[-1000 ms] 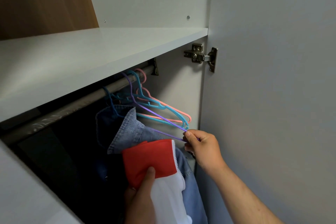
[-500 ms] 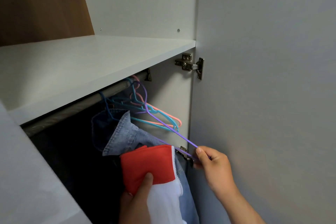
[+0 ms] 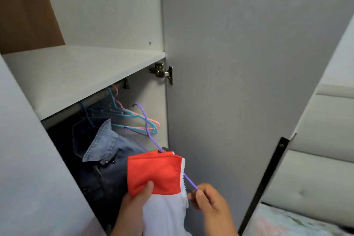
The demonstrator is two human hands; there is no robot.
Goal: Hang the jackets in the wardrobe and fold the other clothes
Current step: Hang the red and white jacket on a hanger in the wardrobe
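Pinching the purple hanger [image 3: 190, 181] by one end with the right hand [image 3: 208, 201]. Clutching the red-and-white jacket [image 3: 153, 170] in the left hand [image 3: 132, 210], thumb on the red panel, at the wardrobe [image 3: 76, 74] opening. Judging the jacket light, soft, probably slippery (stiffer along the zip), so taking it by the collar or shoulders. Finding no readable writing.

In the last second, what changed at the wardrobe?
The right hand, pinching the purple hanger, pulled it off the rail, down and toward the person; its hook now hangs free. Unchanged: left hand grips the red and white jacket; denim jacket and other hangers stay on the rail.
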